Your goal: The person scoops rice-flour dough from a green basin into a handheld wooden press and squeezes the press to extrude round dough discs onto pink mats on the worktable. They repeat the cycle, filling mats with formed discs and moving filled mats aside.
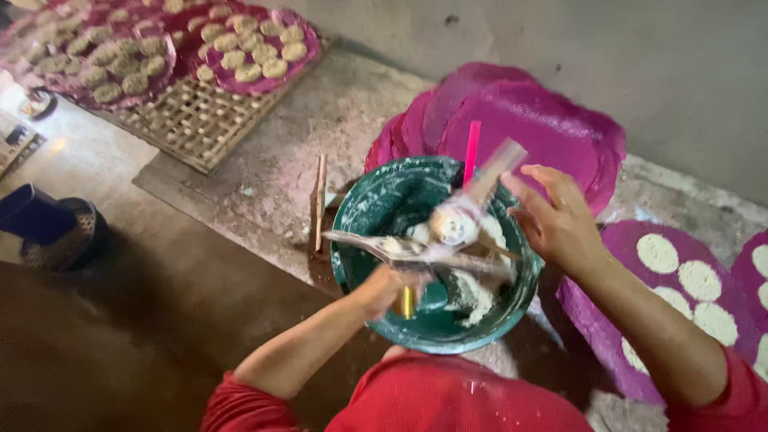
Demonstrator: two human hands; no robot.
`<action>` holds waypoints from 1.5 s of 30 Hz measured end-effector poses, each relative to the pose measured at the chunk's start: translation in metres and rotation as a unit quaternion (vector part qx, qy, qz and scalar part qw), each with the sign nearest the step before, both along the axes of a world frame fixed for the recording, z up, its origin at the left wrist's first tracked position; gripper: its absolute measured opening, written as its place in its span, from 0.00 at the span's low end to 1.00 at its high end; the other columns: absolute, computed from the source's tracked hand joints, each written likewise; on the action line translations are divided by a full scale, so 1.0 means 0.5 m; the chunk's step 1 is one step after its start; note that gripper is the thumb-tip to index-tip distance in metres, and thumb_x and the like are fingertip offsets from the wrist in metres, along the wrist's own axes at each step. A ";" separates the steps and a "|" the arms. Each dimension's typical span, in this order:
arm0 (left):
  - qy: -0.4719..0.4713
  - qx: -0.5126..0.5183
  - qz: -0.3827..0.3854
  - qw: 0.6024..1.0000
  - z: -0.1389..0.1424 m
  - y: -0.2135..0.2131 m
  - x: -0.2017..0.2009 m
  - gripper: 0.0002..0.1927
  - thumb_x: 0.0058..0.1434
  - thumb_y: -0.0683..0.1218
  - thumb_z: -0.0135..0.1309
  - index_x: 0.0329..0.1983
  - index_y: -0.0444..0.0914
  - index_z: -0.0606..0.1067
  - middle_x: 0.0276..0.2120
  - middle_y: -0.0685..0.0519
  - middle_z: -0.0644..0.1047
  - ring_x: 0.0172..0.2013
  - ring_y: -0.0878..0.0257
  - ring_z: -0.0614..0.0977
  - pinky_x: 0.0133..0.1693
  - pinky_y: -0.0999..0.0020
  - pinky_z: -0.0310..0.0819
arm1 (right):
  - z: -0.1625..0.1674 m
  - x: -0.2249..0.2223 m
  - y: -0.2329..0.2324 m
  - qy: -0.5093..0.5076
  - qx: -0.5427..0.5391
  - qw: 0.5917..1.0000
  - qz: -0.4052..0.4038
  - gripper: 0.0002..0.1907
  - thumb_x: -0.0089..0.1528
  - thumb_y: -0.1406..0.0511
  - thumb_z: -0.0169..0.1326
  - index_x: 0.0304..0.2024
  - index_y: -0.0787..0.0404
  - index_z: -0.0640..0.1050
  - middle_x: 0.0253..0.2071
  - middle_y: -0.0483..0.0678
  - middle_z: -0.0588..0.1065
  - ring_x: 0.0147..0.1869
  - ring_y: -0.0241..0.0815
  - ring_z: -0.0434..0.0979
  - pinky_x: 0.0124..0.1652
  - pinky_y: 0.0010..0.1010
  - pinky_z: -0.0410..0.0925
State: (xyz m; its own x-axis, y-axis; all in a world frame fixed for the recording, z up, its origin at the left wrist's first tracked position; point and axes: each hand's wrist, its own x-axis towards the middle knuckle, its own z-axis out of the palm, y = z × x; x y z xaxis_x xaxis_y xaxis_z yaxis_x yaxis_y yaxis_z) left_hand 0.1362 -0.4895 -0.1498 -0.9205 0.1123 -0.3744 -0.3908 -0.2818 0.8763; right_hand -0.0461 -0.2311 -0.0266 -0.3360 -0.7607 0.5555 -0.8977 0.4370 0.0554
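Rough concrete floor (264, 172), grey wall behind. Bamboo lattice tray (192, 120) far left carries magenta mats with pale rounds; empty magenta mats (544, 128) stacked beyond green basin (376, 208). Basin holds white batter (472, 292). Left hand (382, 288) closed on a blurred metal ladle (384, 244) over the basin. Right hand (556, 220) half-open beside a blurred cup-shaped tool (456, 220); grip unclear. Risk: fast motion could fling batter over the rim

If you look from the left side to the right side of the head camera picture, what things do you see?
Dark shoe → woven bamboo rack → thin wooden stick → green bowl → right hand → purple mat with white rounds.
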 end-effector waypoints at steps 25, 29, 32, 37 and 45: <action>0.279 -0.403 0.279 0.826 -0.029 -0.098 0.060 0.15 0.58 0.42 0.64 0.48 0.35 0.78 0.43 0.46 0.80 0.46 0.55 0.82 0.49 0.63 0.75 | -0.198 -0.004 -0.116 -0.230 0.488 0.839 0.069 0.29 0.60 0.66 0.49 0.63 0.37 0.72 0.43 0.49 0.79 0.39 0.54 0.83 0.36 0.45 0.76; 0.278 -0.422 0.284 0.815 -0.015 -0.092 0.053 0.18 0.59 0.41 0.64 0.52 0.36 0.77 0.45 0.46 0.80 0.48 0.55 0.82 0.50 0.63 0.75 | -0.200 0.006 -0.039 -0.318 0.530 0.786 -0.014 0.34 0.61 0.70 0.46 0.66 0.32 0.70 0.41 0.51 0.80 0.45 0.53 0.83 0.47 0.44 0.74; 0.257 -0.423 0.288 0.820 -0.013 -0.076 0.044 0.16 0.59 0.43 0.65 0.50 0.37 0.78 0.46 0.47 0.80 0.47 0.56 0.83 0.49 0.64 0.76 | -0.178 0.036 -0.009 -0.322 0.536 0.780 -0.033 0.32 0.61 0.69 0.48 0.65 0.35 0.71 0.41 0.53 0.80 0.47 0.53 0.82 0.51 0.44 0.73; 0.267 -0.381 0.293 0.835 -0.014 -0.062 0.042 0.20 0.59 0.44 0.65 0.54 0.36 0.76 0.51 0.47 0.79 0.49 0.56 0.82 0.51 0.65 0.75 | -0.121 0.115 0.001 -0.396 0.541 0.739 -0.059 0.31 0.61 0.69 0.48 0.64 0.33 0.72 0.41 0.52 0.79 0.47 0.49 0.82 0.50 0.43 0.74; 0.253 -0.400 0.272 0.838 0.027 -0.056 0.033 0.23 0.59 0.46 0.65 0.57 0.37 0.75 0.53 0.47 0.79 0.52 0.55 0.82 0.54 0.64 0.75 | -0.017 0.098 0.054 -0.529 0.414 0.740 0.034 0.22 0.64 0.57 0.51 0.61 0.43 0.79 0.46 0.45 0.84 0.47 0.44 0.84 0.48 0.39 0.73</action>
